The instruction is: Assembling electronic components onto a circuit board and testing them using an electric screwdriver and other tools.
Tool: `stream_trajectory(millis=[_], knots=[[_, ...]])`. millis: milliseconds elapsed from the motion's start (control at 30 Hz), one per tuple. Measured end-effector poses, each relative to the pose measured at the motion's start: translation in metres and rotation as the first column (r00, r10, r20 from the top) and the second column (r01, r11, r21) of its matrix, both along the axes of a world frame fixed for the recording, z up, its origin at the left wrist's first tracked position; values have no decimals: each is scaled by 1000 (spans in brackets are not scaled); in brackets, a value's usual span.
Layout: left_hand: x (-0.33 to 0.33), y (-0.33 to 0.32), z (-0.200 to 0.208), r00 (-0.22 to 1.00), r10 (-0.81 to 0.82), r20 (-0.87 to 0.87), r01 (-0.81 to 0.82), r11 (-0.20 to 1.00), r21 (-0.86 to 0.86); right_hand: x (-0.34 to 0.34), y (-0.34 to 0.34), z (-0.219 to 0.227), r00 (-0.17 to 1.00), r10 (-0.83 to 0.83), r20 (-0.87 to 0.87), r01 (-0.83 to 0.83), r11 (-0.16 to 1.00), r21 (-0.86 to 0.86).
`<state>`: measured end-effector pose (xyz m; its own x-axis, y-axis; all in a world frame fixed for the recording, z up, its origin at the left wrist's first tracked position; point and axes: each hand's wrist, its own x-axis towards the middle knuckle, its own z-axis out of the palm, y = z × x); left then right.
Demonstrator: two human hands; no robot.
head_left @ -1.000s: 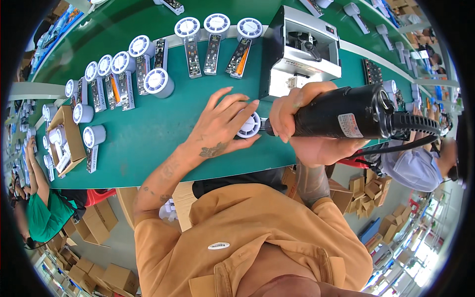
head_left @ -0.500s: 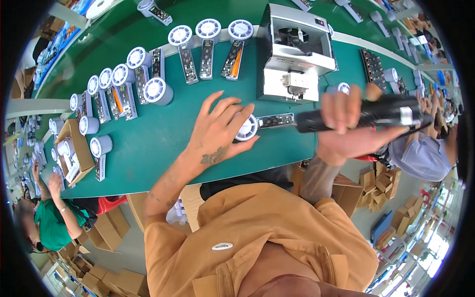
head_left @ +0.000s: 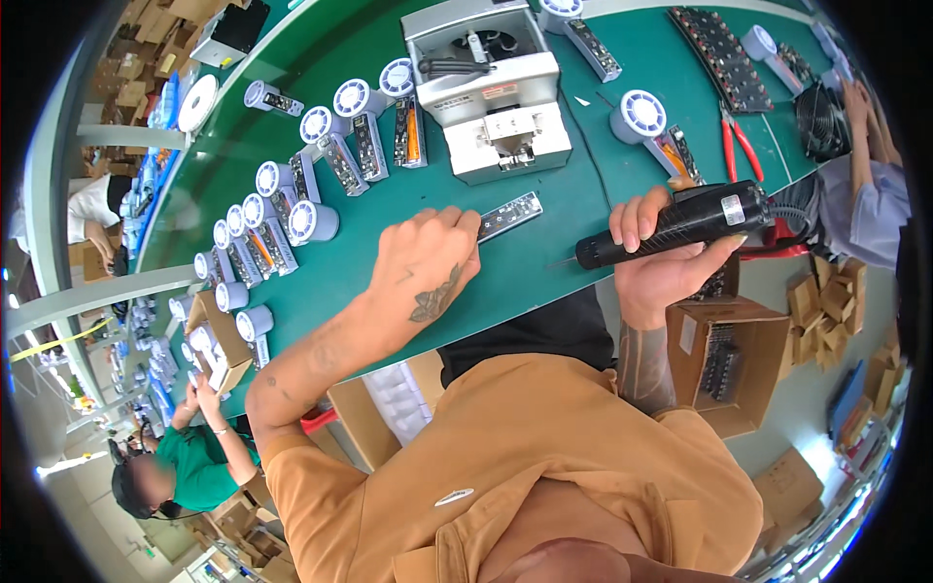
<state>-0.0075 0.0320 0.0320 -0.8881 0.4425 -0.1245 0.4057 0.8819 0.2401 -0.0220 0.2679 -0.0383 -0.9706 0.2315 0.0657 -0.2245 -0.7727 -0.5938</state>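
Note:
My left hand (head_left: 425, 267) is closed, its fingers curled down over one end of a white fan-headed unit. From under it sticks out the unit's strip-shaped circuit board (head_left: 512, 216), lying over the green table; the round head is hidden by the hand. My right hand (head_left: 661, 267) is wrapped around a black electric screwdriver (head_left: 671, 229), held level above the table's front edge. The screwdriver's thin bit points left, below and apart from the board. Just behind the board stands a silver screw feeder (head_left: 510, 144).
Several similar white fan-headed units (head_left: 313, 222) stand in a row to the left, near a cardboard box (head_left: 220, 342). On the right are another unit (head_left: 641, 117), red-handled pliers (head_left: 739, 146) and a tray of dark parts (head_left: 719, 60). Co-workers sit at both sides.
My view has turned, so the scene has shifted. My left hand's fingers have gone from spread around the round head to curled over it. The screwdriver has tipped, its bit end lower.

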Motion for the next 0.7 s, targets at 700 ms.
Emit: stream_trajectory(millis=[700], knots=[[-39, 9, 12, 929, 132, 345, -95, 988, -124, 9, 24, -38, 995, -19, -101, 12, 997, -77]])
